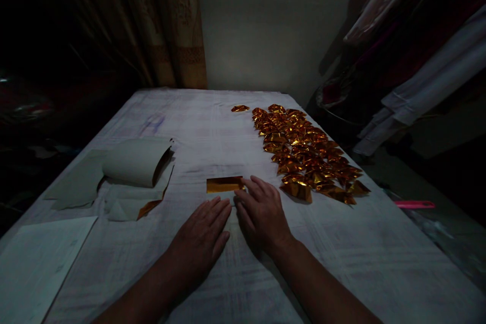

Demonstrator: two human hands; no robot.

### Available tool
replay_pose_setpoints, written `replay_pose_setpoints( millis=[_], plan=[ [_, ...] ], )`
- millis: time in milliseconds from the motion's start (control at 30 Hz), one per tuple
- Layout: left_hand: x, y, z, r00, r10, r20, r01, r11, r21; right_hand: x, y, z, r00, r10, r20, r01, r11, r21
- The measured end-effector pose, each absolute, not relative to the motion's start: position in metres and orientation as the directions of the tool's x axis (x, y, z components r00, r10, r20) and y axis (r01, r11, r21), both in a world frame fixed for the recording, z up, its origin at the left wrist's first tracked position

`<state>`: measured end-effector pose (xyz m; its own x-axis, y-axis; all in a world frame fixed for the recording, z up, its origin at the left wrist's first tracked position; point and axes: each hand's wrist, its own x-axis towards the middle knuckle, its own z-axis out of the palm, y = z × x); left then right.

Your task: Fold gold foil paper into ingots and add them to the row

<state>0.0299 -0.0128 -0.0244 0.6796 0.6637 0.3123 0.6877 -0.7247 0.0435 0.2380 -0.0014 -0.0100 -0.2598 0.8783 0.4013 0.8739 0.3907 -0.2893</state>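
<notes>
A cloth-covered desk [205, 136] is filling the lower view. Folded gold pieces [301, 149] are crowding its right side; pale-backed sheets [129, 162] are lying at left. The left hand [199, 231] is resting flat, fingers together; the right hand [265, 212] is resting with fingers bent, whether pinching I cannot tell. A gold sheet [223, 185] is lying mid-desk, left fingertips at its near edge, right ones touching its right end.

Glossy foil strip [222, 185], matt tablecloth [205, 136]
</notes>
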Motion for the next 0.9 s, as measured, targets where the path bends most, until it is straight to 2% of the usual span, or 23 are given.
replay_pose_setpoints(
  millis=[100,233,433,667,900],
  plan=[
    [0.030,-0.013,-0.024,0.676,0.657,0.333,0.682,-0.729,0.055,0.235,-0.006,-0.010,-0.402,0.881,0.250,0.855,0.459,-0.241],
    [0.030,-0.012,-0.024,0.666,0.660,0.346,0.678,-0.730,0.088,0.233,-0.013,-0.007,-0.469,0.880,0.082,0.851,0.474,-0.225],
    [0.029,-0.012,-0.023,0.659,0.672,0.337,0.684,-0.722,0.102,0.233,-0.023,-0.009,-0.413,0.909,0.059,0.886,0.416,-0.203],
    [0.023,-0.014,-0.028,0.664,0.665,0.343,0.699,-0.714,0.030,0.231,-0.034,-0.011,-0.296,0.955,0.027,0.939,0.296,-0.177],
    [0.006,-0.018,-0.017,0.623,0.734,0.272,0.768,-0.640,-0.030,0.231,-0.036,-0.009,-0.259,0.966,0.018,0.948,0.258,-0.187]
  ],
)
